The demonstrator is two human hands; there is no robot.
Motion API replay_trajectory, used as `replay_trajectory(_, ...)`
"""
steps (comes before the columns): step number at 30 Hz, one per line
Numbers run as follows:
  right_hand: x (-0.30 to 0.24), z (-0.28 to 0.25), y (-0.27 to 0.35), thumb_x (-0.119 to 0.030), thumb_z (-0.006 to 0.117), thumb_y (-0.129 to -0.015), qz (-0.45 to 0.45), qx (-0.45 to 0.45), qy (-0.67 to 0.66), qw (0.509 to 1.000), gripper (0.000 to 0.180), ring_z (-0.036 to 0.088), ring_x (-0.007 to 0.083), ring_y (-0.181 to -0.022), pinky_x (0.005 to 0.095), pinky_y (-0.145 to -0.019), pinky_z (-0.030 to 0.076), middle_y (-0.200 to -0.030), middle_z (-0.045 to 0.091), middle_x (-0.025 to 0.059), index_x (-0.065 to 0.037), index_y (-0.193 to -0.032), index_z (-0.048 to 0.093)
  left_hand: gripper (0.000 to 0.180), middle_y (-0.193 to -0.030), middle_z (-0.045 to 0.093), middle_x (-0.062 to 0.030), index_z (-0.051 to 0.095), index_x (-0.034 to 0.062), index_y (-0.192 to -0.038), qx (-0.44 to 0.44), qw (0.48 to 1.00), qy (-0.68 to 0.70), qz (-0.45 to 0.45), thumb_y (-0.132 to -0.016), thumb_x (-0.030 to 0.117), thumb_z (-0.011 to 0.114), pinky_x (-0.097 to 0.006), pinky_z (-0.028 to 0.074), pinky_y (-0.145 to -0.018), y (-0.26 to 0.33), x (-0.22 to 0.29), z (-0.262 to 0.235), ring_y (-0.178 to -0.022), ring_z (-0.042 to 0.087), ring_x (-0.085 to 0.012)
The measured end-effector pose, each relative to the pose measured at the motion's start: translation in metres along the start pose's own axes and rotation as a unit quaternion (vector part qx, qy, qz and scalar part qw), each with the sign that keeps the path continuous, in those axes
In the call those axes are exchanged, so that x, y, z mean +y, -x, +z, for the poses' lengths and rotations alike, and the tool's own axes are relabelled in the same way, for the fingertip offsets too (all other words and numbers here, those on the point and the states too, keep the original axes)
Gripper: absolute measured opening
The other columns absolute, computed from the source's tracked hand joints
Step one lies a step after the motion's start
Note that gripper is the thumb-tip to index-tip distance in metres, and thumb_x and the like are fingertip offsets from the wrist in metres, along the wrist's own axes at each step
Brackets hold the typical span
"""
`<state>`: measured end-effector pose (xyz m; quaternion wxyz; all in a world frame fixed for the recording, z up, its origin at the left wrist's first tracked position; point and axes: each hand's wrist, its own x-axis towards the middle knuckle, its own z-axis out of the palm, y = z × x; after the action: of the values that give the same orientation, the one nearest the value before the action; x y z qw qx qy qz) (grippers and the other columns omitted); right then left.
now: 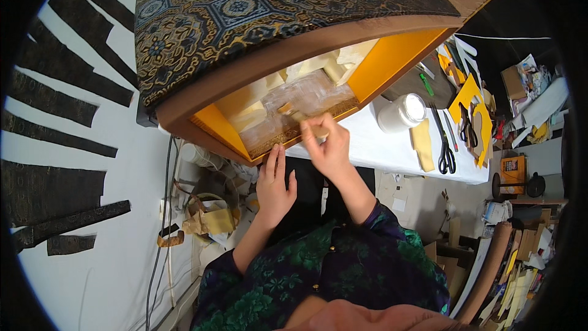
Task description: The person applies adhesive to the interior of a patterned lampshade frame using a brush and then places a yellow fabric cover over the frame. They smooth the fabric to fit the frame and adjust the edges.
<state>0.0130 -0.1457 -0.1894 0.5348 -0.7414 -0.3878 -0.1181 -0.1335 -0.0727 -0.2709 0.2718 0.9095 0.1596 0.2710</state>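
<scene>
"Several dark strips (73,76) fill the far left, don't they?"

"Yes, straight-edged pieces with faint figuring, spread over a white surface (116,208)."

"And the box (306,43)?"

"Upper middle, its open side toward the person, beside the visible part of the worktop (380,156). Its gently curved upper face wears black brocade with blue and gold medallions; a smooth brown frame borders the opening."

"What's inside?"

"Golden-yellow side walls, a panel (309,89) smeared with streaky white, pale crumpled pieces (351,54) behind it, and a gold-patterned strip (340,105) along the lower edge."

"Where are the hands?"

"Apart from each other. The left hand (277,187) has its fingers extended, tips at the box's lower edge, clasping nothing. Just right of it, the right hand (332,150) pinches what looks like a brush (288,110), tan and blurred, pointing into the opening."

"Further right?"

"A round white jar (402,114), then a soft-looking, pale yellow piece (422,147), long black-handled scissors (447,160), and finally ragged, bright yellow sheets (470,95) with another black-handled pair (468,129) on them."
</scene>
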Motion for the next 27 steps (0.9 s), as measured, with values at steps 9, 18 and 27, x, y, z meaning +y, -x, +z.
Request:
replay_trajectory(9,0.038,-0.044,-0.012,-0.009,0.07,-0.09,0.099,0.088,0.024,0.991,0.019,0.053,0.0073,-0.052,0.0238,-0.049,0.042,-0.061,0.061,0.0054,-0.002,-0.079,0.056,0.069,-0.15,0.038,-0.0183,0.038,0.0012,-0.15,-0.015,1.0,-0.004,-0.01,-0.088,0.012,0.066,-0.041,0.048,-0.099,0.002,0.0,0.002,-0.123,0.052,-0.0382)
replay_trajectory(18,0.053,-0.054,-0.016,-0.013,0.069,-0.091,0.129,0.024,0.052,0.99,0.019,0.061,0.0123,-0.052,0.0265,-0.05,0.047,-0.064,0.065,0.0081,-0.001,-0.081,0.058,0.067,-0.15,0.04,-0.0165,0.04,0.0014,-0.149,0.001,0.999,-0.035,0.004,-0.088,0.014,0.065,-0.04,0.051,-0.094,-0.002,0.006,0.001,-0.121,0.055,-0.0357)
replay_trajectory(27,0.059,-0.034,-0.035,-0.015,0.07,-0.09,0.111,0.046,0.097,0.988,0.019,0.067,0.0257,-0.057,0.033,-0.054,0.052,-0.067,0.066,0.0148,-0.002,-0.084,0.059,0.067,-0.148,0.041,-0.018,0.041,0.0013,-0.149,0.014,0.998,-0.056,0.021,-0.088,0.015,0.066,-0.039,0.052,-0.093,-0.002,0.005,0.001,-0.122,0.056,-0.0356)
